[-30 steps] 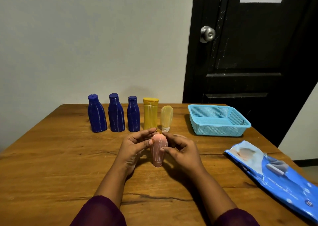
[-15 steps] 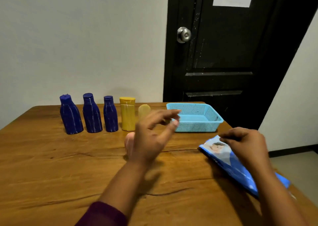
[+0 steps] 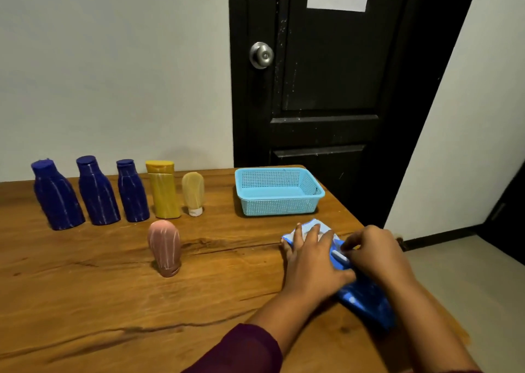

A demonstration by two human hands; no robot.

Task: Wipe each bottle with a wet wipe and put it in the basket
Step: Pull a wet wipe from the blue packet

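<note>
One basket [image 3: 278,206] just beyond the wipe pack [image 3: 366,301]; left fingers [image 3: 312,232] flat on it, right fingers [image 3: 353,243] tight on its flap [image 3: 339,257].

Person, head-cam view, two arms in shot. Left hand [image 3: 312,262] and right hand [image 3: 375,254] are both bare, no covering on the fingers or wrists. Left sleeve [image 3: 241,350] is dark maroon-purple fabric, plain, matte and soft-looking. It is a loose fit with faint folds, and its rounded edge ends partway up the forearm. Left forearm [image 3: 284,307] is bare between the sleeve edge and the wrist. Right forearm [image 3: 426,318] is bare nearly to the bottom frame edge. Nail detail is too blurred to call.
</note>
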